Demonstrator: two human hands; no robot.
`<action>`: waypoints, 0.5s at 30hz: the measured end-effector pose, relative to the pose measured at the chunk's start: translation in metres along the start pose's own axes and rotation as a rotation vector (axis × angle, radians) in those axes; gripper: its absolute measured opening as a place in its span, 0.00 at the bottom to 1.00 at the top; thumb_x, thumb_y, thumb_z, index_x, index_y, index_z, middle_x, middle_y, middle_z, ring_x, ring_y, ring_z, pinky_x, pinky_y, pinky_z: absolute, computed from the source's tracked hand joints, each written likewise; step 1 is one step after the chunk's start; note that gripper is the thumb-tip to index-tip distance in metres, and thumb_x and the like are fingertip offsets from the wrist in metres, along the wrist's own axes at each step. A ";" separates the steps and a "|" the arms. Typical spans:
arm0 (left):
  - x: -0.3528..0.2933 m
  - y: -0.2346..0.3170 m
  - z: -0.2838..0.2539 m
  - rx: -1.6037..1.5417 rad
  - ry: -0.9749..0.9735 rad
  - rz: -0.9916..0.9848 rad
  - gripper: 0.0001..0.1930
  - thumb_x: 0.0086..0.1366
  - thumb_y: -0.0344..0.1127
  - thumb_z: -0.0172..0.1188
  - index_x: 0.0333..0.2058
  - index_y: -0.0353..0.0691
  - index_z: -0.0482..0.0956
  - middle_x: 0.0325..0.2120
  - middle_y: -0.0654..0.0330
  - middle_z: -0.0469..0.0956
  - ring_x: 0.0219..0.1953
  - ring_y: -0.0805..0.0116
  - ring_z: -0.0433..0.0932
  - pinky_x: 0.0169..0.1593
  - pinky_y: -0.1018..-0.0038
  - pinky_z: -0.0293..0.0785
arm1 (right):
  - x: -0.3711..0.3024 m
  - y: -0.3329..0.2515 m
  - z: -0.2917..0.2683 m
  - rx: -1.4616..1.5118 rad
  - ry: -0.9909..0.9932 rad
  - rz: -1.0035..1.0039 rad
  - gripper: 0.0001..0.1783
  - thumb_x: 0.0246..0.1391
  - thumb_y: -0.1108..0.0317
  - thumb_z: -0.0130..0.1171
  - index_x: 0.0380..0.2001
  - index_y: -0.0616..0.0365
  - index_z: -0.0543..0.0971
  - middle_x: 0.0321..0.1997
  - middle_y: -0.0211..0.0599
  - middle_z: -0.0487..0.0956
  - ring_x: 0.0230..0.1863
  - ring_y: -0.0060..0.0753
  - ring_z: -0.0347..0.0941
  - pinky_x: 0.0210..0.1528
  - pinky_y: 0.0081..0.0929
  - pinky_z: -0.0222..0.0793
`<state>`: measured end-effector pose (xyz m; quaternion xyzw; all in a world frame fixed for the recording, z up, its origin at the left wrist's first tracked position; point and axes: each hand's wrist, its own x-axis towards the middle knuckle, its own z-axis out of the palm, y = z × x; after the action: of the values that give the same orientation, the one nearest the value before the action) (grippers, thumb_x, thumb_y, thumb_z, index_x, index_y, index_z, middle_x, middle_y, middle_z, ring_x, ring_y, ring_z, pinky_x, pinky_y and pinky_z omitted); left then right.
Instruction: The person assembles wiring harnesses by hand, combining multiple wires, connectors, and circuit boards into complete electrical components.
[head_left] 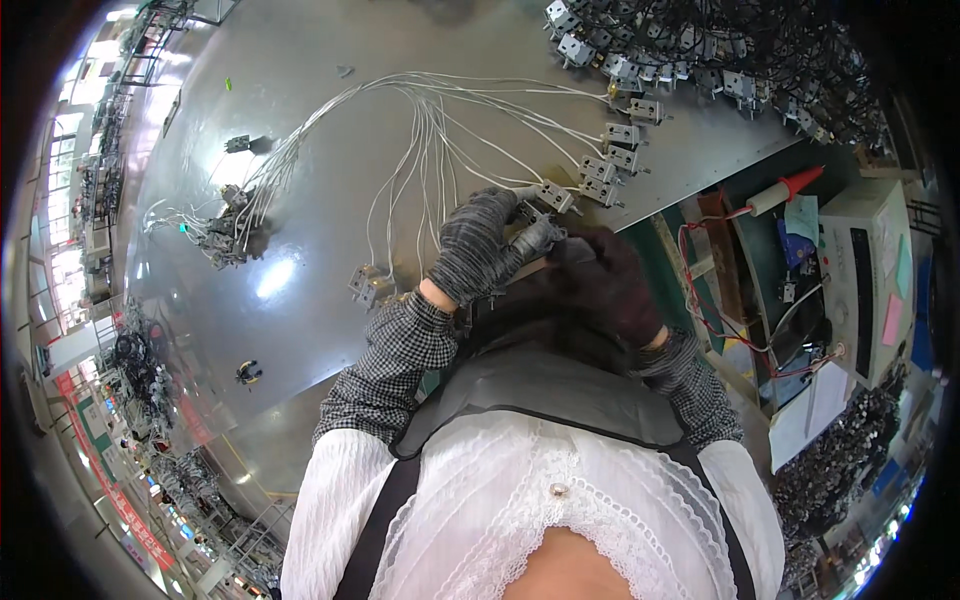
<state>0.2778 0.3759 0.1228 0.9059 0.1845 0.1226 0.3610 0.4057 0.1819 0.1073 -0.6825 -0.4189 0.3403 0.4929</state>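
Note:
My left hand (484, 250), in a grey striped glove, is closed with its fingertips together near the table's front edge. A small metal piece (530, 212) shows at those fingers, partly hidden. My right hand (615, 288), in a dark maroon glove, is curled close against the left fingertips; what it holds is hidden. Just beyond the left fingers lies a small metal box-shaped motor (558, 197) with a short shaft. More such motors (598, 180) sit in a row to its right, with white wires (430, 95) running from them across the table.
A tangled bunch of dark parts (232, 232) lies at the left wire ends. One motor (370, 285) sits left of my left wrist. A heap of black-wired motors (720, 70) fills the far right. A red-tipped probe (785, 192) and a beige instrument box (865, 280) stand on the right.

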 end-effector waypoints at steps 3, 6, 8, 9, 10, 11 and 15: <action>-0.001 0.002 0.000 -0.024 -0.011 0.000 0.23 0.64 0.42 0.69 0.55 0.38 0.81 0.37 0.50 0.82 0.40 0.54 0.83 0.44 0.62 0.80 | -0.002 0.006 -0.005 -0.020 0.111 -0.349 0.27 0.50 0.70 0.74 0.53 0.62 0.77 0.49 0.51 0.79 0.47 0.48 0.80 0.49 0.39 0.76; -0.004 0.004 0.003 0.033 0.042 -0.087 0.27 0.58 0.50 0.74 0.53 0.43 0.82 0.37 0.53 0.83 0.41 0.52 0.83 0.46 0.59 0.78 | 0.001 0.007 -0.007 -0.346 0.053 -0.459 0.28 0.53 0.70 0.72 0.56 0.63 0.75 0.48 0.52 0.79 0.46 0.50 0.79 0.49 0.39 0.76; -0.004 0.005 0.004 0.083 0.078 0.056 0.23 0.63 0.43 0.71 0.53 0.39 0.82 0.37 0.51 0.82 0.38 0.54 0.83 0.43 0.62 0.80 | 0.002 0.005 -0.006 -0.175 0.041 -0.280 0.27 0.55 0.69 0.71 0.56 0.64 0.75 0.49 0.54 0.78 0.46 0.51 0.79 0.48 0.39 0.76; -0.005 0.006 0.003 0.084 0.051 0.053 0.23 0.63 0.43 0.71 0.53 0.39 0.82 0.37 0.51 0.82 0.38 0.54 0.83 0.43 0.62 0.80 | -0.003 0.003 -0.002 0.022 0.048 -0.024 0.26 0.56 0.69 0.70 0.56 0.65 0.75 0.51 0.56 0.77 0.46 0.52 0.79 0.48 0.39 0.76; -0.003 0.006 0.005 0.054 0.058 0.034 0.23 0.62 0.43 0.71 0.53 0.39 0.82 0.37 0.51 0.82 0.37 0.54 0.83 0.43 0.62 0.80 | 0.000 0.005 -0.003 -0.006 0.056 -0.017 0.26 0.56 0.69 0.70 0.56 0.65 0.75 0.51 0.56 0.77 0.46 0.52 0.79 0.48 0.39 0.76; -0.002 0.007 0.005 0.024 0.067 0.016 0.23 0.62 0.43 0.72 0.53 0.39 0.82 0.37 0.51 0.82 0.37 0.55 0.83 0.43 0.62 0.80 | 0.000 0.006 -0.004 0.122 0.006 0.081 0.26 0.57 0.69 0.70 0.57 0.65 0.75 0.51 0.57 0.76 0.46 0.52 0.79 0.47 0.39 0.76; 0.001 0.006 0.002 0.026 0.065 0.075 0.24 0.61 0.43 0.72 0.53 0.38 0.82 0.37 0.50 0.82 0.36 0.56 0.83 0.42 0.63 0.81 | 0.003 0.014 -0.002 -0.184 -0.052 -0.164 0.22 0.58 0.72 0.70 0.54 0.65 0.78 0.51 0.55 0.77 0.46 0.50 0.78 0.44 0.36 0.75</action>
<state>0.2814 0.3712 0.1262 0.9123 0.1635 0.1632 0.3382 0.4115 0.1816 0.0946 -0.6793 -0.5155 0.2766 0.4431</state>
